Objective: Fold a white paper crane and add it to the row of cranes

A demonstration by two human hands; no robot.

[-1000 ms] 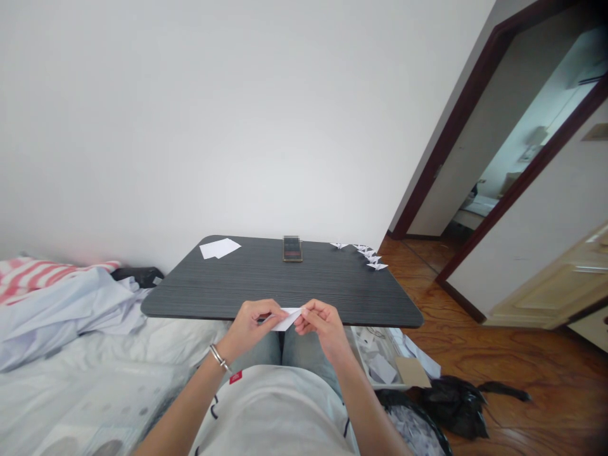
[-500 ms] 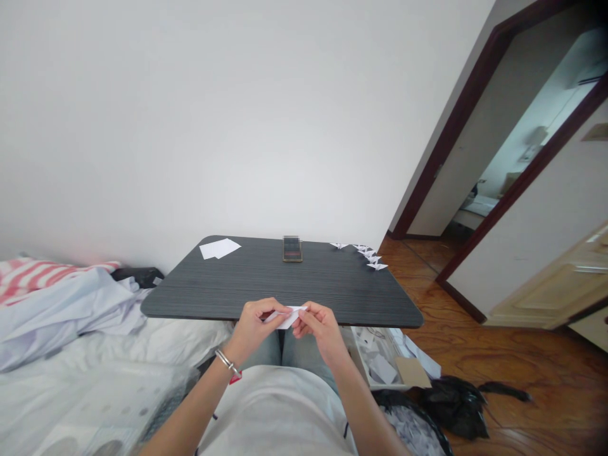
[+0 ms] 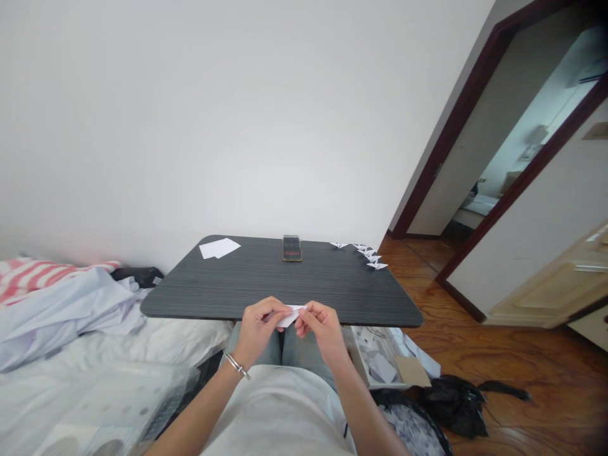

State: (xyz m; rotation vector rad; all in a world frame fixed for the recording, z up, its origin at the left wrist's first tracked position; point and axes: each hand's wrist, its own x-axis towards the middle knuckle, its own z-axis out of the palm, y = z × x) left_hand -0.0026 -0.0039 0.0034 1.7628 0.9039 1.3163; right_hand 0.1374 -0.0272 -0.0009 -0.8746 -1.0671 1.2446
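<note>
A small folded piece of white paper [image 3: 291, 316] is held between my two hands, just over the near edge of the dark table [image 3: 228, 285]. My left hand [image 3: 261, 323] pinches its left side between thumb and fingers. At the paper's right corner, my right hand [image 3: 319, 324] grips it with thumb and fingertips. The fingers cover part of the paper, so its full shape is hidden. Several folded white paper cranes [image 3: 377, 266] stand at the table's far right. Flat white paper sheets [image 3: 219, 247] lie overlapping at the far left.
A phone [image 3: 291, 248] rests at the table's back, near the wall. Right of my legs are a white box [image 3: 380, 364] of papers and a black bag [image 3: 456, 405] on the wooden floor. Rumpled clothes [image 3: 71, 310] lie on the bed at left.
My left wrist has turned slightly and the bracelet has shifted a little. Both hands keep hold of the folded paper in nearly the same place.
</note>
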